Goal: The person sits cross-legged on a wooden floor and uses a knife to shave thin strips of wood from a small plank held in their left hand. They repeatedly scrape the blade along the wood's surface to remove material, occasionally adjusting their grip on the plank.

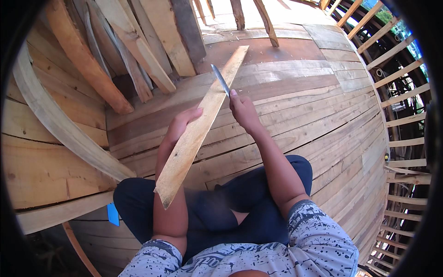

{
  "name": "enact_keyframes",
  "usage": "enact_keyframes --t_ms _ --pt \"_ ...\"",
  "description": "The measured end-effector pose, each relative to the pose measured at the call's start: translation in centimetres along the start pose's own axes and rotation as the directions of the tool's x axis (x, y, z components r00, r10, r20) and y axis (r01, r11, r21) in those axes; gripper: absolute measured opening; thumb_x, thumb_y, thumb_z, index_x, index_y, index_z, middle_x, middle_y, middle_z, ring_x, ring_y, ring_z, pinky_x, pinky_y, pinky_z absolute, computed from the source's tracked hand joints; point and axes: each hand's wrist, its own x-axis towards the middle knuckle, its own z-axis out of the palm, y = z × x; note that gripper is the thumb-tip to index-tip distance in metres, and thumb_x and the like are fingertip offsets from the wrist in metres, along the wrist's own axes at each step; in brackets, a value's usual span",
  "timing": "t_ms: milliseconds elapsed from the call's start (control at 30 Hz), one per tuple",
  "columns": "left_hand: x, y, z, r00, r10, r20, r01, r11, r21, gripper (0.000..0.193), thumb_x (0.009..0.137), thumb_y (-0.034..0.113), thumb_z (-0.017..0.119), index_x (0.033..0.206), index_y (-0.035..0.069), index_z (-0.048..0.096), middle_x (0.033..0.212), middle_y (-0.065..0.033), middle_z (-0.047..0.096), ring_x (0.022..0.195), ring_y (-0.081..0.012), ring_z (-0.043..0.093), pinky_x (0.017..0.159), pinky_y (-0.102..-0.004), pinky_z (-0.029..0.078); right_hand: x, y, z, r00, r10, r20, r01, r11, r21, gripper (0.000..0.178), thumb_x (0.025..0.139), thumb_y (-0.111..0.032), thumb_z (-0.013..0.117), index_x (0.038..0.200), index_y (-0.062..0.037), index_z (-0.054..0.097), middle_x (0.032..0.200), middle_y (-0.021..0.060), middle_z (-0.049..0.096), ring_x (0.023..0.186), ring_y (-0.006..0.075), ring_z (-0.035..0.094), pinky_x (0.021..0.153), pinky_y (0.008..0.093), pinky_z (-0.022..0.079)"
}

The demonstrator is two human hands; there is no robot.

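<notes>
A plank floor (332, 147) spreads across the room, its boards bowed by the lens, with a wall of pale planks (41, 161) at the left and a slatted wooden railing (401, 120) at the right. Rough timbers (134, 41) stand at the upper left.

The wooden board (196, 134) is in front of the seated person, its long axis running from the lower left, near the body, to the upper right. Its broad, angled end lies over the left forearm; its narrower end points away. The knife (220, 78) crosses the board's far half, tip to the upper left; whether its edge touches the wood I cannot tell.

The left hand (181, 122) comes in from the left side, its grip pinching the board with the thumb on the upper face and the fingers mostly hidden. The right hand (243, 111), forearm slanting up and inward, has its grip closed around the knife's handle, thumb toward the blade.

The board is flat, yellowish wood with brown patches and a rough near end. The blade is slim grey metal.
</notes>
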Motion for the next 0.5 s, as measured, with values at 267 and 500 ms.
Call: enact_keyframes --t_ms 267,500 --pt "0.6 -0.6 -0.4 0.999 0.025 0.046 -0.026 0.999 0.02 0.063 0.096 0.029 0.049 0.15 -0.002 0.039 0.142 -0.011 0.053 0.124 -0.017 0.05 0.104 -0.0283 0.036 -1.0 -1.6 -0.4 0.939 0.248 0.237 -0.306 0.918 0.252 0.062 0.102 -0.058 0.039 0.058 -0.0134 0.037 0.049 -0.0043 0.03 0.039 0.0088 0.029 0.035 0.0281 0.018" --pt "0.6 -0.5 -0.5 1.0 0.031 0.001 -0.031 0.999 -0.034 0.04 0.094 0.035 0.056 0.119 0.004 0.058 0.08 -0.0055 0.056 0.056 -0.0137 0.049 0.047 -0.027 0.037 -0.7 -2.1 -1.5 0.734 0.275 0.621 -0.606 0.678 0.416 0.062 0.1 -0.062 0.041 0.059 -0.0163 0.03 0.051 -0.0059 0.024 0.037 0.0073 0.022 0.035 0.0263 0.012"
